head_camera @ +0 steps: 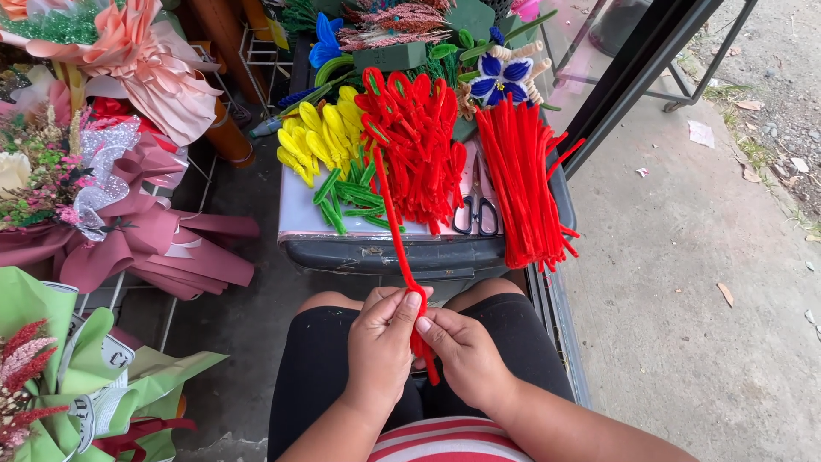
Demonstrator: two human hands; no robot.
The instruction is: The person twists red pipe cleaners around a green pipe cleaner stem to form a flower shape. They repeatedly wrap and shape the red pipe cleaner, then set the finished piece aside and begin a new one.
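Note:
My left hand (380, 342) and my right hand (466, 352) meet over my lap, both pinching a red pipe cleaner (395, 231) that rises from my fingers toward the worktop. Its lower end pokes out below my hands. Ahead, on a dark box (393, 255) topped with a pale sheet, lie a heap of bent red pipe-cleaner loops (415, 128), yellow loops (316, 137), green leaf shapes (351, 192) and a bundle of straight red pipe cleaners (526, 184). Black-handled scissors (477, 205) rest between the red piles.
A blue and white pipe-cleaner flower (503, 75) and green foam blocks (389, 57) sit at the back. Wrapped bouquets in pink (141, 231), peach (137, 60) and green paper (77, 359) crowd the left. A black metal post (629, 81) and concrete floor (684, 325) lie on the right.

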